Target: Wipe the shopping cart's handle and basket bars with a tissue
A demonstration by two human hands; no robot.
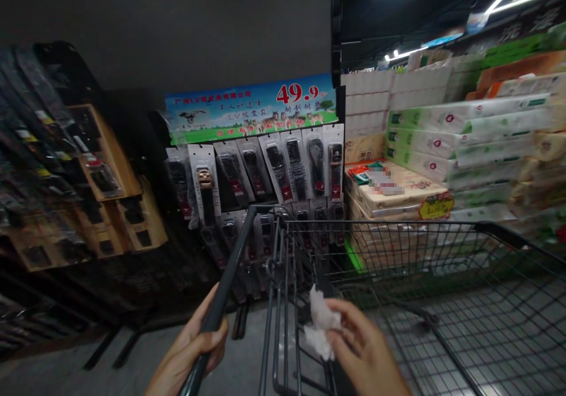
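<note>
Grey, stiff and probably heavy, spread beyond the fingers as a cart (499, 234), with its steering-point, a handle (227, 281), clamped in the left hand (188, 340), behind likely soft, tearable tissue (322, 316) pinched by right hand (365, 349) fingertips, best held by bunched folds.

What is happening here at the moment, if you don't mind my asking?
Someone's left hand grips the handle of a shopping cart, while the right hand holds a crumpled white tissue over it. Packaged belts hang on a rack ahead, under a 49.9 sign.
</note>
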